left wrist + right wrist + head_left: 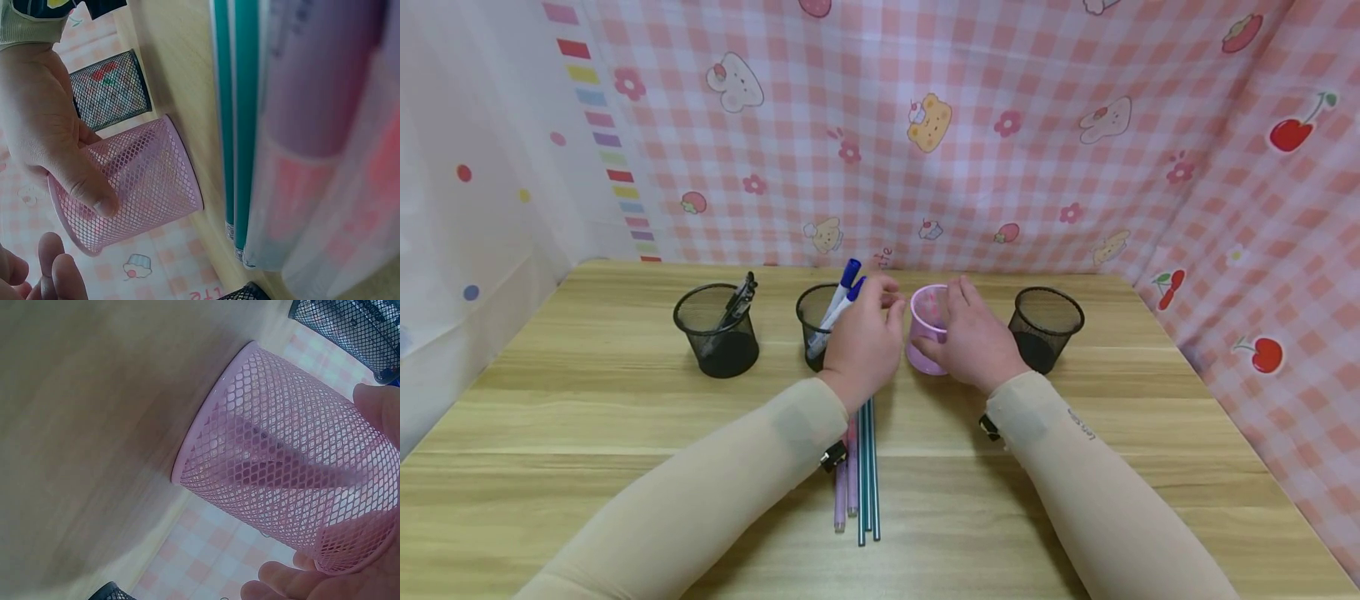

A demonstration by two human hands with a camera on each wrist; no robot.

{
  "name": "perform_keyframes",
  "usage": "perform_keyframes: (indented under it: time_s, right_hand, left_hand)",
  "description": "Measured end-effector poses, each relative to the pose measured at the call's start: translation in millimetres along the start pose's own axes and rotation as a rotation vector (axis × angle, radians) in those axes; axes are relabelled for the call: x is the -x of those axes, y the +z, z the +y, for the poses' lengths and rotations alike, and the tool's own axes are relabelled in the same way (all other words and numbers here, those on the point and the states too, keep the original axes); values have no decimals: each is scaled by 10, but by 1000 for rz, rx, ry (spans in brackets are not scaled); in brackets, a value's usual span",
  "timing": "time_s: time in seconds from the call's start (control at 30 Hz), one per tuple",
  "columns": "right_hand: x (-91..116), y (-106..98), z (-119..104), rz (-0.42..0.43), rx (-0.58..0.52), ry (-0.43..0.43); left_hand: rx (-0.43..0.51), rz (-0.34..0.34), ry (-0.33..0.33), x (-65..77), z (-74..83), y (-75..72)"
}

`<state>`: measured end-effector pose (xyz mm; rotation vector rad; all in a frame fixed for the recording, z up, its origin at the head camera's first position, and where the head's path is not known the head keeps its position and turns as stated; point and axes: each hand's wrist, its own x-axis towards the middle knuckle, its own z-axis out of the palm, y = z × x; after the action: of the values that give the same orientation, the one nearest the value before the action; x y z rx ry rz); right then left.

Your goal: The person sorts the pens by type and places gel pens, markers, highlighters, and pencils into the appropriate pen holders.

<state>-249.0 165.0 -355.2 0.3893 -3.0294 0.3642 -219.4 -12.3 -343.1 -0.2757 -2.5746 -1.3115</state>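
My right hand [981, 342] holds a pink mesh pen cup [275, 450], which stands upright on the wooden table. The thumb lies across the cup's near side and the fingers are round its far right side. Darker shapes show through the mesh. Left of this cup, my left hand [865, 337] hovers with loosely bent fingers [65, 275] and nothing in them. It partly covers a black mesh cup [811, 312] with blue-capped white markers [844, 296]. Below the left wrist lie teal pencils [868, 475] and pink-purple pens [840, 500], their far ends hidden in the head view.
On the left stands another black mesh cup [715, 321] with black pens [737, 304] leaning in it. A further black mesh cup [1047, 325] stands just right of my right hand. A pink checked curtain [880, 150] hangs behind the table [625, 417].
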Motion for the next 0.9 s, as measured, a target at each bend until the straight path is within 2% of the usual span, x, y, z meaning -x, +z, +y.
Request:
perform_keyframes:
  time_s: [0.13,0.33,0.53,0.63,0.9]
  right_hand:
    - [-6,4,-6,-21,-20,40]
    - [-9,8,-12,-28,-3,35]
    - [-7,16,-9,-20,-11,38]
    - [-11,18,-6,-18,-12,41]
    - [-10,13,-1,-24,-21,44]
  left_hand:
    - [-23,-22,-15,7,7,-1]
    - [-41,-76,-39,33,17,-16]
    - [-103,-129,-11,67,23,-52]
    - [-144,-185,14,95,24,-99]
    - [-333,-401,53,167,-7,-299]
